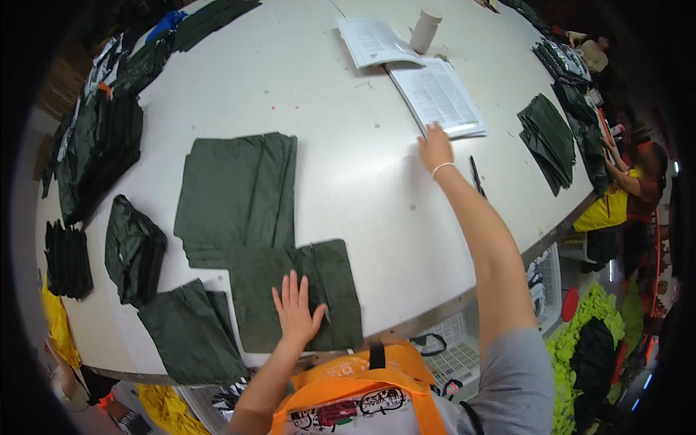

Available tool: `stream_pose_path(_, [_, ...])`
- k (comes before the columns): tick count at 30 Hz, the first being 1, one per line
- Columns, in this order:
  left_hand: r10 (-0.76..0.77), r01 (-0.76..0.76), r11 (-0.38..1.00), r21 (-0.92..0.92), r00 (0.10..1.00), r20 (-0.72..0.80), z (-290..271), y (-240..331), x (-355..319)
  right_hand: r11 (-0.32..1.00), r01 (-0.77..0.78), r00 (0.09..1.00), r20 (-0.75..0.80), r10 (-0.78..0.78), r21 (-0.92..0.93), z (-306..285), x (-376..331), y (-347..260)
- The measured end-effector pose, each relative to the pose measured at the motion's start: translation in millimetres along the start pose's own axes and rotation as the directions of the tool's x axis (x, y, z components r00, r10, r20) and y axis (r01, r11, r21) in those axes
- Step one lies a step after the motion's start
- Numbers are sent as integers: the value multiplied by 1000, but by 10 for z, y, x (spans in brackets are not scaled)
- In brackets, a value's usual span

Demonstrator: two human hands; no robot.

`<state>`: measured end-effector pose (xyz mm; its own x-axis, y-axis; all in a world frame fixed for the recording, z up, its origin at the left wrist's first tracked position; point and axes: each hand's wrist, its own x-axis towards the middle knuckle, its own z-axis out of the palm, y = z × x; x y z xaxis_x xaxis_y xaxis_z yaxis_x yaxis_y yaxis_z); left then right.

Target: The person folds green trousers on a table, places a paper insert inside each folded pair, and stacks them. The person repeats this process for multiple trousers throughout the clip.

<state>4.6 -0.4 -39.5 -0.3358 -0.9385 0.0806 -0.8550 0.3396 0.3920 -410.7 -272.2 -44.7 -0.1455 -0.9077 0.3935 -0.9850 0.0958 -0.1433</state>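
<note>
My left hand lies flat, fingers spread, on a folded dark green garment at the table's near edge. A larger folded stack of the same dark green fabric lies just beyond, its lower edge overlapped by that garment. My right hand, with a thin white band at the wrist, reaches forward to the near corner of a stack of printed booklets. Its fingers are curled in against the paper edge there; the fingertips are partly hidden. Another printed booklet lies open, overlapping the stack's far side.
A white bottle stands behind the booklets. A black pen-like object lies right of my forearm. More dark green bundles sit at the left, another pile at the right. Below the edge are white baskets. A co-worker stands at right.
</note>
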Motion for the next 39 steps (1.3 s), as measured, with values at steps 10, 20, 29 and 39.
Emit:
stream_pose_path(10, [-148,145,989,34,981,128,50,7,32,951,-241,852,427,303,-194,-97,607,106])
stream_pose_path(20, [-92,90,995,50,995,28,78,5,35,931,-360,893,307,327,55,-339,771,499])
stream_pose_path(29, [-107,90,915,-393,994,-20,-244,352,115,857,478,878,-117,-464,190,-2175,-1266,-565])
stream_pose_path(39, [-363,524,-67,-849,780,510,111,1001,-64,782,66,962,169,-216,620,-1861,-3537,-1102])
